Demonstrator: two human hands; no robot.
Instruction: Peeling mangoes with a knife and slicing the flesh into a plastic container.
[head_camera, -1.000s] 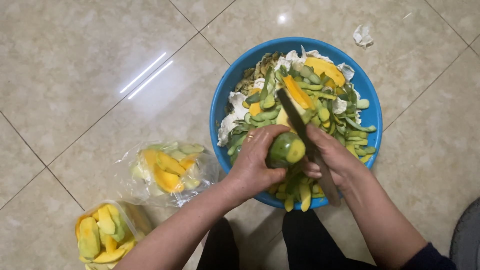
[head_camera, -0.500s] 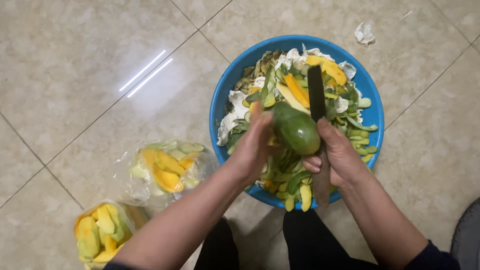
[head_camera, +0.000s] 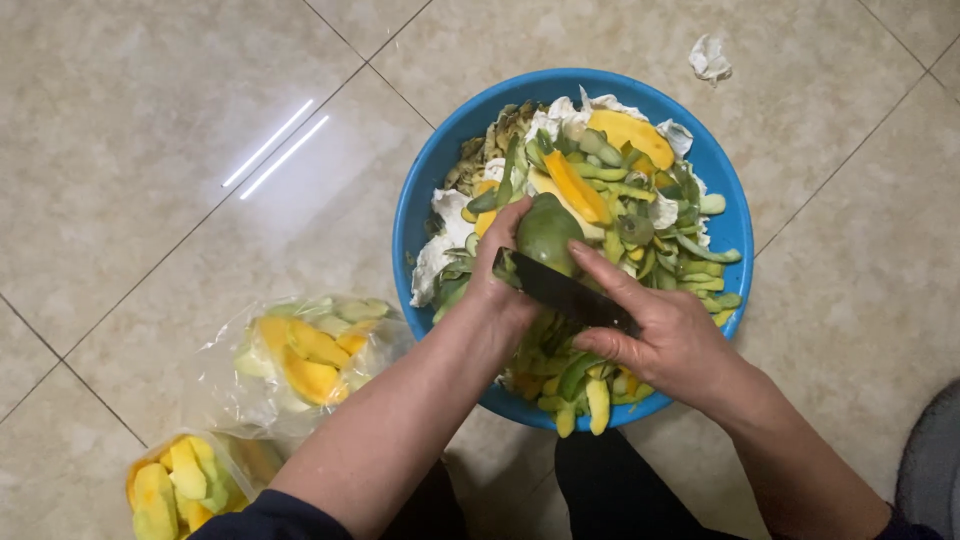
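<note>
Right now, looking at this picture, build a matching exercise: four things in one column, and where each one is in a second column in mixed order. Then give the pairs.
1. green mango
2. knife
3. crumpled paper
4. peels

A. heaped in the blue basin
B. in the right hand
C. on the floor tiles beyond the basin
D. in the left hand, over the basin

Pairs: 1-D, 2-B, 3-C, 4-A

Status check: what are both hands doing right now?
Left hand grips green mango. Right hand holds knife against it. Both over blue basin of peels.
</note>
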